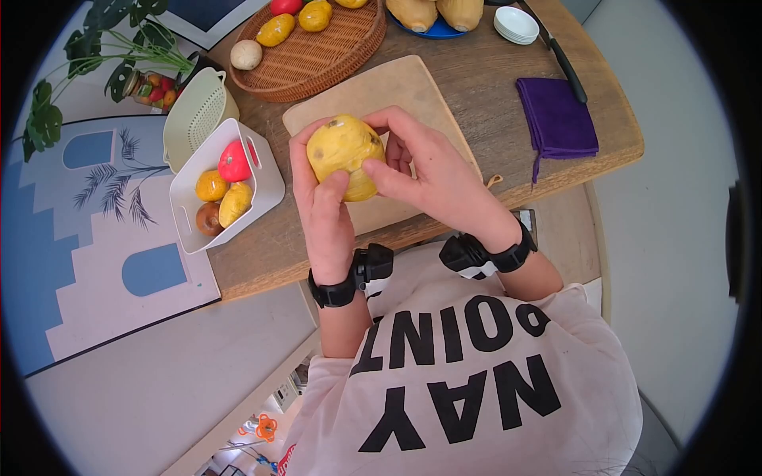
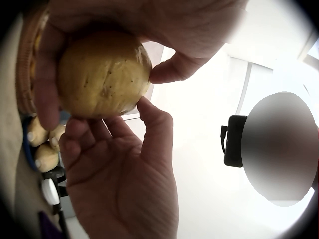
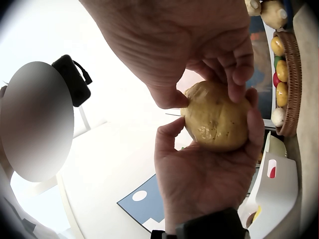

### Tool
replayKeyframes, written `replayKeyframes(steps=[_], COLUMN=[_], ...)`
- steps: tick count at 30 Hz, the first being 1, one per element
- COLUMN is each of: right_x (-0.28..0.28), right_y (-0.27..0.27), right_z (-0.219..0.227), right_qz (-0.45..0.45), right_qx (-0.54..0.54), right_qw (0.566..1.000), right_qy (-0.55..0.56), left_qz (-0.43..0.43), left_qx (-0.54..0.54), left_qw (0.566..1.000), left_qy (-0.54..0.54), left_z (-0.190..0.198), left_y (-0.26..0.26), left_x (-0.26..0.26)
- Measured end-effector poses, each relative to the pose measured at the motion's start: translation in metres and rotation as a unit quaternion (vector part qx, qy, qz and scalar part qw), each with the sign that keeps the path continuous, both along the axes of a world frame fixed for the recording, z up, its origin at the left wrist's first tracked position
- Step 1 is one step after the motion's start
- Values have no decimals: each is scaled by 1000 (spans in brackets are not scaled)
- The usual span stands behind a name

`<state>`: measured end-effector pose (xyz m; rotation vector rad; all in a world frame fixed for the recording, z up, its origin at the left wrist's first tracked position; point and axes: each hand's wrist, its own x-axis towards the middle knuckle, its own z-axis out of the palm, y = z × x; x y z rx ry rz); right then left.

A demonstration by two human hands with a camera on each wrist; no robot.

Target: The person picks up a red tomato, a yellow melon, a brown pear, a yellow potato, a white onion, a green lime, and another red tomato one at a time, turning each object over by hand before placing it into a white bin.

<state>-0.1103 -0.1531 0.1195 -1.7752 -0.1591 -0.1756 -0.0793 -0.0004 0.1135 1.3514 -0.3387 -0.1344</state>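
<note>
Both hands hold a round yellow fruit (image 1: pixel 340 151) with brown spots, in shiny, wrinkled clear film, over a wooden cutting board (image 1: pixel 413 87). My left hand (image 1: pixel 325 218) cups its left side, thumb on the near face. From the other side my right hand (image 1: pixel 432 170) grips it, thumb pressed near the left thumb. Seen from below in the left wrist view, the fruit (image 2: pixel 104 74) has small dark specks and fine creases. In the right wrist view, fingers of both hands curl round the fruit (image 3: pixel 214 119), the right hand above and the left below.
Left of the board, a white basket (image 1: pixel 270 178) holds several fruits beside a pale green colander (image 1: pixel 186 119). Behind are a wicker tray (image 1: pixel 333 55) and a blue plate (image 1: pixel 436 32) of pale produce. Rightward lie white dishes (image 1: pixel 516 26), a knife (image 1: pixel 565 67) and a purple cloth (image 1: pixel 556 119).
</note>
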Motion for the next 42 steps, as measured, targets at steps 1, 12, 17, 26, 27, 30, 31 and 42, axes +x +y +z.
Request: replayKeyframes(steps=[1, 12, 17, 26, 27, 30, 31, 42], right_x=[0, 1, 2, 1, 1, 1, 0, 1], right_y=[0, -1, 0, 0, 1, 1, 0, 0], right_z=[0, 1, 0, -2, -2, 0, 0, 3], right_qz=[0, -2, -12, -15, -15, -15, -8, -8], right_qx=[-2, -6, 5, 12, 13, 15, 10, 9], right_qw=[1000, 1000, 1000, 1000, 1000, 1000, 1000, 1000], right_qy=[3, 18, -2, -13, -16, -13, -5, 4], left_qz=[-3, 11, 16, 5, 6, 5, 2, 7], left_qx=[2, 7, 5, 7, 10, 16, 17, 23], left_qw=[1000, 1000, 1000, 1000, 1000, 1000, 1000, 1000], left_qy=[-5, 13, 1, 11, 11, 8, 7, -3], left_z=[-1, -1, 0, 0, 1, 2, 1, 2], left_y=[1, -1, -3, 0, 0, 0, 1, 2], left_x=[1, -2, -3, -1, -1, -2, -1, -1])
